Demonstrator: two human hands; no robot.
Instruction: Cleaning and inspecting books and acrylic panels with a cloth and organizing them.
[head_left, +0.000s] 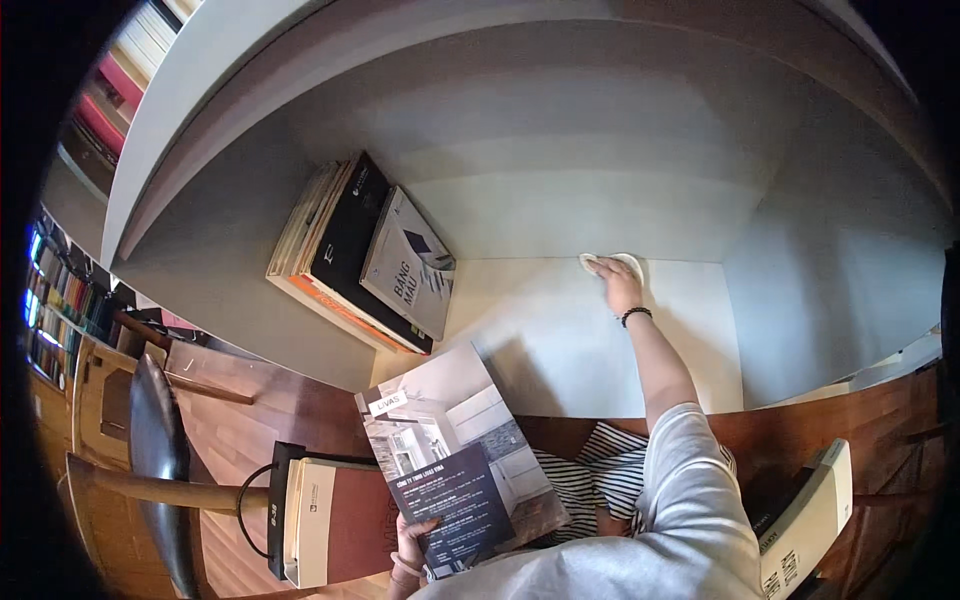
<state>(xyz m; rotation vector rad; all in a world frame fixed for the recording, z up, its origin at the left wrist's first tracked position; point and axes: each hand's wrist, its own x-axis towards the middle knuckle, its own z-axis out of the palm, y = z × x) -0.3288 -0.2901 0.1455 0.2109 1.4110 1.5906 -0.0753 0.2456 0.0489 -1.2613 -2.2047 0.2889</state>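
Near: my left hand [412,545] grips a brochure [455,460] by its lower edge, fingers curled under, thumb on the cover. I hold it low and off to the left, over my lap, clear of the shelf, judged so the other arm has free reach. Just left of it a cream folder [312,520] lies on a dark case [280,510] with a black cord looped off its side. At lower right another pale folder [805,520] lies tilted.

Mid: my right arm stretches fwd into the shelf bay. A dark bracelet [635,315] sits at the wrist.

Far: my right hand [620,285] presses a white cloth [610,264] flat on the shelf board [540,340], hard against the back wall. Fingers look closed over the cloth; it bunches out at both sides of the hand, so I judge it is pinned down, not lifted. Cloth is at back centre-right of the board.

Left rear of the bay: a stack of books [365,255] leans against the side wall, approx. tilted, well apart from the cloth. Judged parked there to keep the board open.

Surface: pale, matt board; grey walls; wood front edge.

Room: wood floor, a chair [160,450] at left, more bookshelves [60,290] far left.
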